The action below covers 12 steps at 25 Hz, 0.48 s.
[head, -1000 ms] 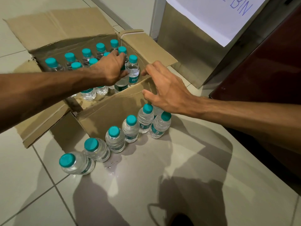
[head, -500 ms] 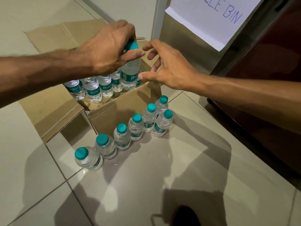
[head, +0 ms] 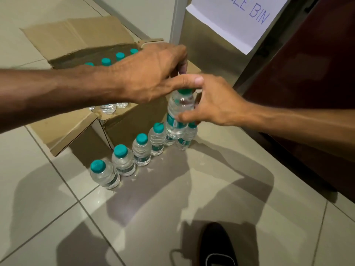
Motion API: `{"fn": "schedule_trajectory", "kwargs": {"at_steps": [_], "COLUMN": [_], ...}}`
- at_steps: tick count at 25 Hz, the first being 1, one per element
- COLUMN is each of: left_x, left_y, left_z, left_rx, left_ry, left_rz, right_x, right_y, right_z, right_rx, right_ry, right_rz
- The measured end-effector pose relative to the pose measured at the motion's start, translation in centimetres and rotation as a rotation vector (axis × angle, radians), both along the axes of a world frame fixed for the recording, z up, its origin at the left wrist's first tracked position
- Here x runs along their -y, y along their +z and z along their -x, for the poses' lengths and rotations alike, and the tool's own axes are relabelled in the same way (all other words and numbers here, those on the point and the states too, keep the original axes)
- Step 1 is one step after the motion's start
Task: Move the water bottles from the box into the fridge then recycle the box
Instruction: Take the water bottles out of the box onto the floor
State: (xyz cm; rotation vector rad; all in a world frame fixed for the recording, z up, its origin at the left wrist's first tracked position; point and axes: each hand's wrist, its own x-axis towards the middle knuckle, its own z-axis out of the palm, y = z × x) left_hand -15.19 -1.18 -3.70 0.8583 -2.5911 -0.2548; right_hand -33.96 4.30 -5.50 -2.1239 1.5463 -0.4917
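An open cardboard box (head: pixel 130 121) sits on the tiled floor with several teal-capped water bottles (head: pixel 106 61) inside. In front of it, several more bottles (head: pixel 141 150) stand in a row on the floor. One water bottle (head: pixel 179 106) hangs upright above the right end of that row. My left hand (head: pixel 148 73) reaches across the box and pinches this bottle at its cap. My right hand (head: pixel 215 104) grips the bottle's body from the right, thumb on the label.
A steel bin (head: pixel 211 45) with a paper sign (head: pixel 236 20) reading "BIN" stands behind the box. A dark maroon appliance front (head: pixel 307 93) fills the right side. My black shoe (head: pixel 217 244) is at the bottom.
My left hand lifted a bottle out of the box and carried it right and down, over the row's end. My right hand closed round the bottle's body.
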Motion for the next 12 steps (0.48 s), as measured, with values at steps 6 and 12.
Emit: {"fn": "schedule_trajectory", "kwargs": {"at_steps": [6, 12], "left_x": [1.3, 2.3], "left_y": [-2.0, -4.3], "left_z": [-1.8, -3.6], "left_rx": [0.038, 0.142], "left_ry": [0.034, 0.069], "left_rz": [0.002, -0.049], "right_x": [-2.1, -1.1], "right_y": [-5.0, -8.9], "right_z": [-0.1, 0.2], "right_rx": [-0.459, -0.688], "right_ry": [0.111, 0.284], "right_rz": [-0.049, 0.183]}}
